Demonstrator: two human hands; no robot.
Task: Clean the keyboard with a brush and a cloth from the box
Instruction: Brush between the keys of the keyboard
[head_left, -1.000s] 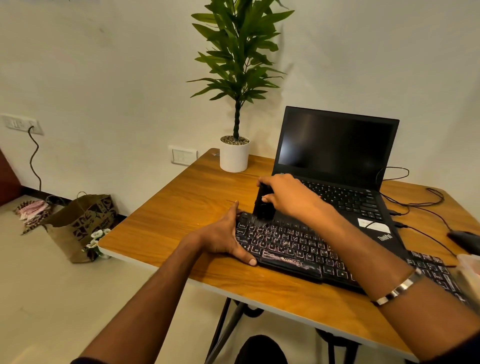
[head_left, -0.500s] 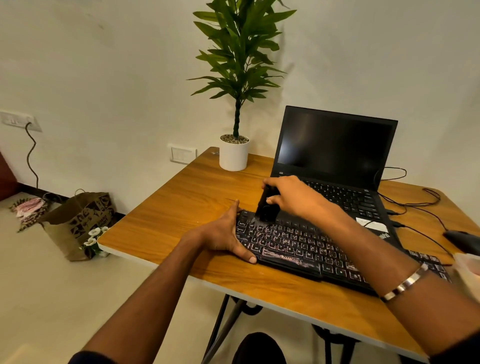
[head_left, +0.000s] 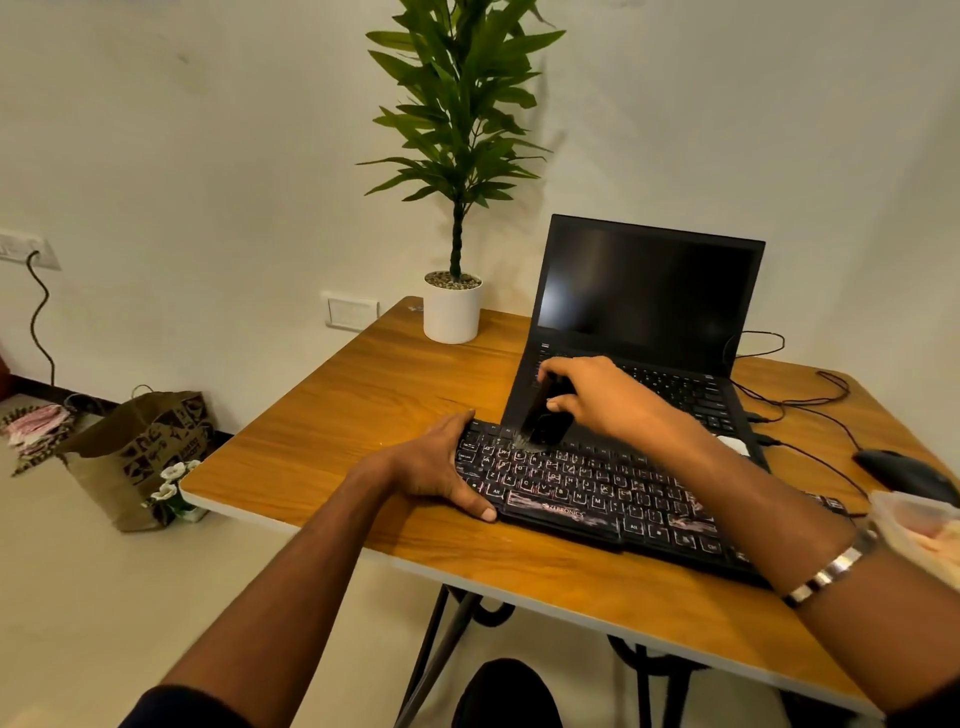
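Right hand (head_left: 597, 397) hides most of the brush (head_left: 543, 418) on keyboard (head_left: 597, 488).

Keyboard (head_left: 597, 493) right end hidden under the right forearm. Brush (head_left: 545, 415) handle mostly covered by right hand (head_left: 602, 400); bristles blurred. Plastic box (head_left: 919, 525) cut off at right edge, contents unclear.
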